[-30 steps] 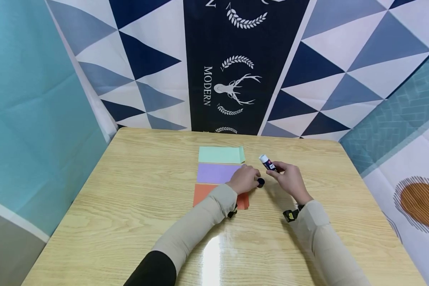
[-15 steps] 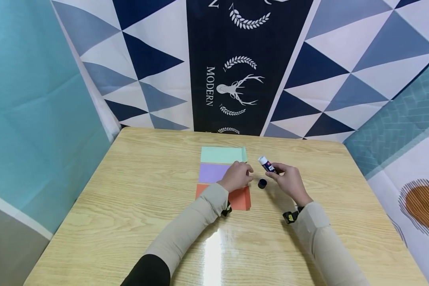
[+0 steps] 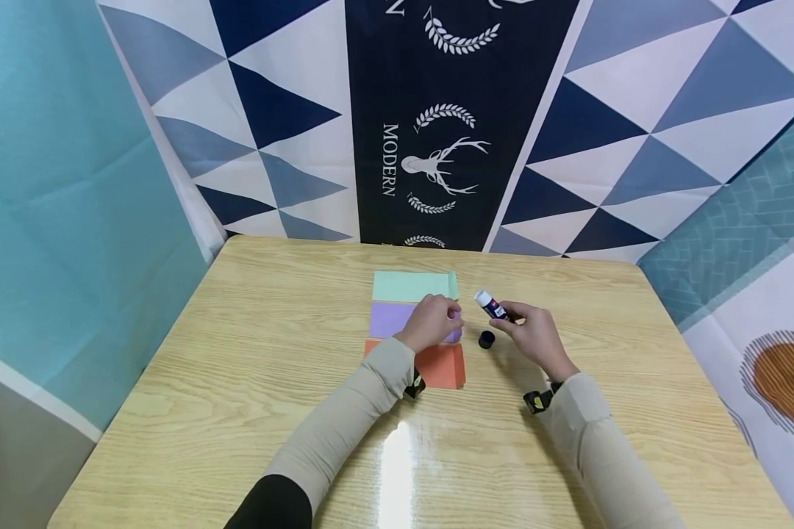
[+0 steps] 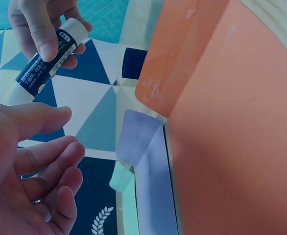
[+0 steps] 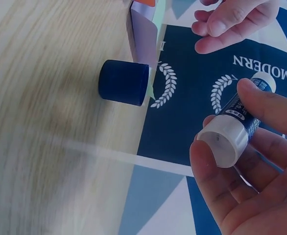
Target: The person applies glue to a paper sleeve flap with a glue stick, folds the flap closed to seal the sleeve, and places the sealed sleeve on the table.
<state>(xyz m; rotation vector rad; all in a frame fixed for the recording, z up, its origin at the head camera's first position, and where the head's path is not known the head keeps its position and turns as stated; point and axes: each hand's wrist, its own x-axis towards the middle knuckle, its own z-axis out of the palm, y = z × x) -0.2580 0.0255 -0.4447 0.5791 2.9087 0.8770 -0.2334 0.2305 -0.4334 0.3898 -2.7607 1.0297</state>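
My right hand (image 3: 537, 336) holds a glue stick (image 3: 492, 304) between thumb and fingers, tilted above the table; its white end (image 5: 227, 139) faces the right wrist camera. The dark blue cap (image 3: 486, 339) stands on the table just below it, apart from both hands. My left hand (image 3: 430, 323) is over the purple paper (image 3: 389, 319), its fingers loosely bent around nothing. Below the purple paper lies an orange paper (image 3: 440, 366), whose folded flap (image 4: 175, 54) shows whitish smears in the left wrist view. The green paper (image 3: 409, 285) lies farthest away, also with a flap.
The papers lie in a column on a wood-grain table (image 3: 258, 316). Behind the far edge hangs a patterned cloth (image 3: 278, 125); a teal cloth (image 3: 73, 206) hangs at the left. Both wrists wear dark straps.
My left hand has moved left, from beside the cap to over the purple paper. The cap stays on the table. My right hand keeps the glue stick nearly in place.
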